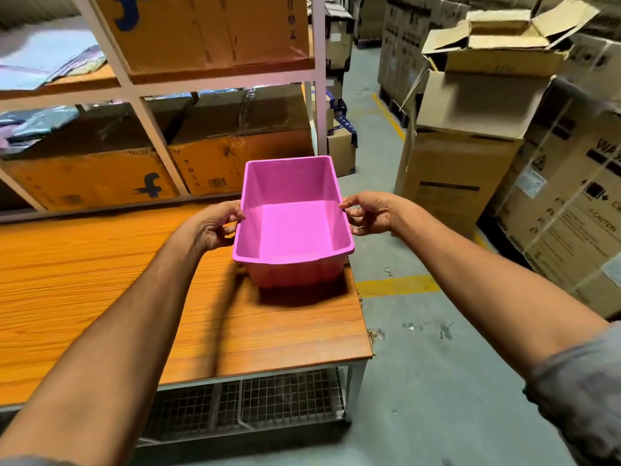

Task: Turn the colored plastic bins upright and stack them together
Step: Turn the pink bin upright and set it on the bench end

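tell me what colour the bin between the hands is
Pink all over: the bin, seen in the head view, the only one given.

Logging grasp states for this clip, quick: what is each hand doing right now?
Left hand: fingers grip the pink bin at its left rim.
Right hand: fingers pinch the bin's right rim.

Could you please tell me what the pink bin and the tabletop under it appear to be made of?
The pink rectangular bin looks like moulded plastic, smooth with a slight sheen: uniform colour, rolled rim, ribbed outer wall. The orange-brown tabletop seems to be wood-grain laminate, given its even, repeating streaks and thin flat edge; solid wood cannot be excluded.
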Tool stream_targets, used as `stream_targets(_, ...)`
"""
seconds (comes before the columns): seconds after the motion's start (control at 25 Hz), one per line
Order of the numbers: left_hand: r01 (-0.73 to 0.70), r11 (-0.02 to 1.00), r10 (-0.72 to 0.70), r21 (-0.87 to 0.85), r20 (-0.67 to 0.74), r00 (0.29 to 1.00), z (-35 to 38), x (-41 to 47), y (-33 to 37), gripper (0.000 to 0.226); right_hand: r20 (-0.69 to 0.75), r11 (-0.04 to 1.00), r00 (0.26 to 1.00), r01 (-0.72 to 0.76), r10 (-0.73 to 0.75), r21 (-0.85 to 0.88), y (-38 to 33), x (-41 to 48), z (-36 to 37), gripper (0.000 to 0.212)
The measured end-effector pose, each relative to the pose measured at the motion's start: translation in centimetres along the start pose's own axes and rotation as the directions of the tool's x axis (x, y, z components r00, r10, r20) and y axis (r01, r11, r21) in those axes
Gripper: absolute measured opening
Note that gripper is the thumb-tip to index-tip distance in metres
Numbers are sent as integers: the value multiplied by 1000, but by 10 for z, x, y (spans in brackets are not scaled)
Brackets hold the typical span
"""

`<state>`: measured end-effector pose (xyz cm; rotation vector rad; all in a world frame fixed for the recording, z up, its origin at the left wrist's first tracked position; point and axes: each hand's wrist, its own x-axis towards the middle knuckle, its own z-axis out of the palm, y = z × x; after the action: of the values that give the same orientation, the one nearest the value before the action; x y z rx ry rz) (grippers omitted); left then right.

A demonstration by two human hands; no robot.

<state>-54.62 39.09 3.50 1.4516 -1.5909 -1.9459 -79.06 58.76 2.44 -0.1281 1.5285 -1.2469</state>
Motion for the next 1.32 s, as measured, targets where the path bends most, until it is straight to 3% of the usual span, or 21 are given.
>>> stream_targets(0.32, 23, 1000, -23, 5, 39, 999, -4, 10, -4, 47, 58, 999, 998, 26, -25, -19, -7, 16, 1, 16)
stream_targets(0.56, -14, 999, 13, 36, 6, 1000, -6, 12, 2, 41, 19, 982, 994, 106, -104, -156, -9, 22, 8, 16)
stream_targets(1.0, -2, 1000, 2, -3, 10, 1000, -11, 20, -1, 48, -38, 989, 995, 91, -96, -118, -4, 27, 13, 19)
stream_targets(1.32, -35, 999, 35, -26, -25, 999, -7, 15, 0, 34, -104, 982, 987, 108, -125, -156, -3, 16, 22, 21)
